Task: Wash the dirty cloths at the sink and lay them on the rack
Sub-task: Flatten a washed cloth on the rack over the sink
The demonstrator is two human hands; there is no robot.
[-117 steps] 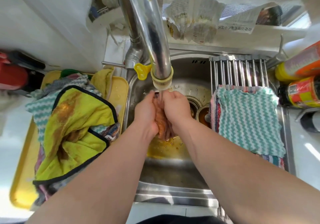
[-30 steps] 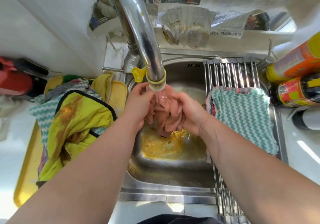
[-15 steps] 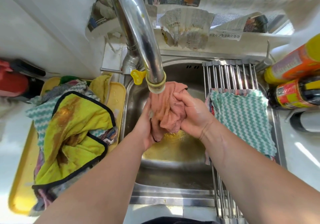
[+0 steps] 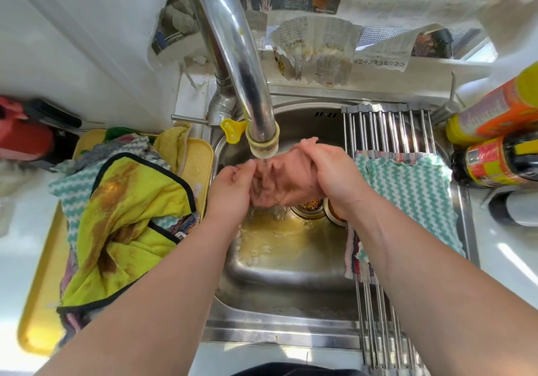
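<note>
**While the tap (image 4: 247,93) runs, two hands rinse the pink cloth (image 4: 279,180)**

As water falls from the spout, the left hand (image 4: 230,189) pinches the pink cloth's left edge with curled fingers. The right hand (image 4: 334,177) grips its bunched right side. The cloth hangs spread between them, just under the stream and above the sink (image 4: 291,288).

To rinse it well, I judge the hands should pass each fold through the water, rub the darker patch near the middle, and wring until the runoff is clear. The water pooled below the hands looks yellow, so the cloth is probably not clean yet.

Left of the left hand, a yellow tray (image 4: 37,317) holds a heap of unwashed cloths, with a stained yellow cloth (image 4: 128,224) on top. Below both hands, the sink holds murky water and a strainer (image 4: 308,209) with scraps in it. Right of the right hand, the rack (image 4: 387,128) spans the sink and carries a green-and-white cloth (image 4: 407,195) laid flat over a striped one.
</note>
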